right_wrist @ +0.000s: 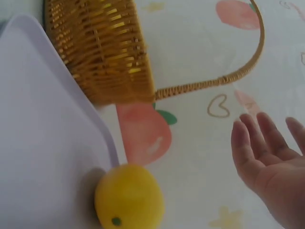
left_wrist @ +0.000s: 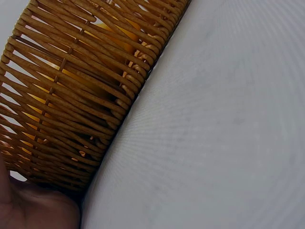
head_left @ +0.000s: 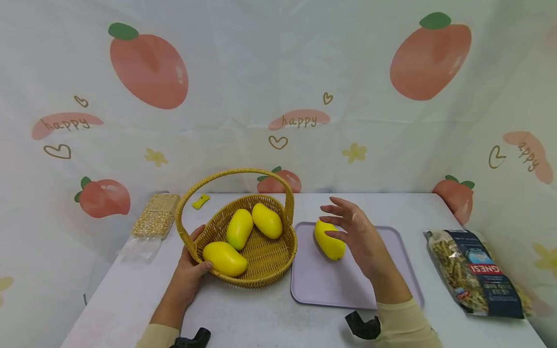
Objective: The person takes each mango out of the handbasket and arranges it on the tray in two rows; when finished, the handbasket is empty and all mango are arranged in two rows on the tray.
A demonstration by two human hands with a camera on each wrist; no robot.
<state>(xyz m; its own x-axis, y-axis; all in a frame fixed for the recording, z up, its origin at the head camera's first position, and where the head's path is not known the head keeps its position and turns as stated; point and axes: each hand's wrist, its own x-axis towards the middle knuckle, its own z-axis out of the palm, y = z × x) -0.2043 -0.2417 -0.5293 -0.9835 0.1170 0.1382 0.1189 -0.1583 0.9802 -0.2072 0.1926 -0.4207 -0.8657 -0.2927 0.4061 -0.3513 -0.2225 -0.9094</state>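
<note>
A wicker basket (head_left: 271, 263) with a tall arched handle stands on the table and holds several yellow mangoes (head_left: 267, 221). My left hand (head_left: 188, 278) grips its left side by the handle's base, thumb over the rim. In the left wrist view, the woven wall (left_wrist: 71, 90) hides most of the fingers. One more mango (head_left: 327, 245) lies on a pale purple tray (head_left: 322, 287) to the basket's right. Above that mango is my right hand (head_left: 359, 239), fingers spread and loosely bent, holding nothing. The right wrist view shows a gap between hand and mango (right_wrist: 128, 198).
A bag of corn kernels (head_left: 156, 212) lies at the back left, with a small yellow packet (head_left: 201, 201) near it. On the right is a bag of pasta (head_left: 476, 273). A curtain printed with peaches (head_left: 148, 70) hangs behind the table.
</note>
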